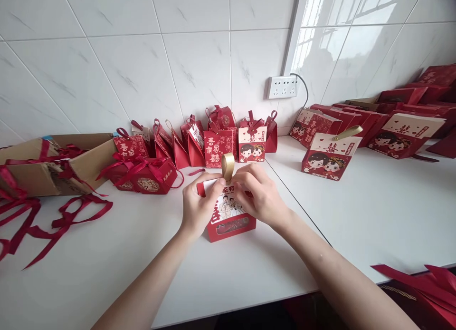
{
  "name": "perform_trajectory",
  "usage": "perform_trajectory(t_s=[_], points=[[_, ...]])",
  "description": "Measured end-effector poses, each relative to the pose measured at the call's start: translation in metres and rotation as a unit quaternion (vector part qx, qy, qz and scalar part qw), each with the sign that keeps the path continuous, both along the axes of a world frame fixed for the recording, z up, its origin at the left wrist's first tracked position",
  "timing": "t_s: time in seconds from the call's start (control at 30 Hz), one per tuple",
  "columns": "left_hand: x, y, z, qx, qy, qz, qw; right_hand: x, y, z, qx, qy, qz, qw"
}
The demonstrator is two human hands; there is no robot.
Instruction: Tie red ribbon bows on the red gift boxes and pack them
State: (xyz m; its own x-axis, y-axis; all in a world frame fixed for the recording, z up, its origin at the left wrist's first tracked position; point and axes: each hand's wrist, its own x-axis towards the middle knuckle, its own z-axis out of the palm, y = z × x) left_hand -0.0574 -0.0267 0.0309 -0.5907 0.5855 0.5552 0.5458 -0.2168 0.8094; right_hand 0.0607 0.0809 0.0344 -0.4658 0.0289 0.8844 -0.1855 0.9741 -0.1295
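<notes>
A small red and white gift box [233, 228] with a printed couple and a clear window stands on the white table in front of me. From its top rises a gold ribbon loop [228, 166]. My left hand [199, 201] grips the box's upper left side, thumb pressed near the base of the loop. At the top right, my right hand [260, 192] has its fingers pinched together by the loop's base; they cover that part of the box, and what they pinch is hidden.
Several finished red gift boxes [221, 148] line the wall. A box with a gold handle [329, 156] stands right, before stacked red boxes [406, 135]. Left are a ribboned box [151, 177], a cardboard carton [85, 166] and loose red ribbons [76, 213]. A socket strip [282, 87] is on the wall.
</notes>
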Motion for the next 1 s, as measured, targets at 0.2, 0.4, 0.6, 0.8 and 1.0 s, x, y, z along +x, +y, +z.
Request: perform_trajectory(t_s=[0.2, 0.4, 0.6, 0.8, 1.0], points=[[-0.005, -0.002, 0.017, -0.006, 0.067, -0.042, 0.997, -0.001, -0.001, -0.002, 0.002, 0.016, -0.001, 1.0], [0.003, 0.004, 0.021, 0.015, 0.077, 0.005, 0.997, -0.002, -0.003, -0.003, 0.006, 0.032, -0.013, 0.999], [0.003, 0.003, 0.014, 0.024, 0.077, 0.047, 0.996, -0.004, -0.005, -0.004, 0.009, 0.049, -0.026, 0.998], [0.004, 0.005, 0.016, 0.033, 0.08, 0.039, 0.995, -0.002, -0.004, -0.004, -0.003, 0.047, -0.006, 0.999], [0.006, 0.003, 0.017, 0.049, 0.09, 0.025, 0.994, -0.004, -0.007, -0.009, -0.062, 0.069, 0.02, 0.995]])
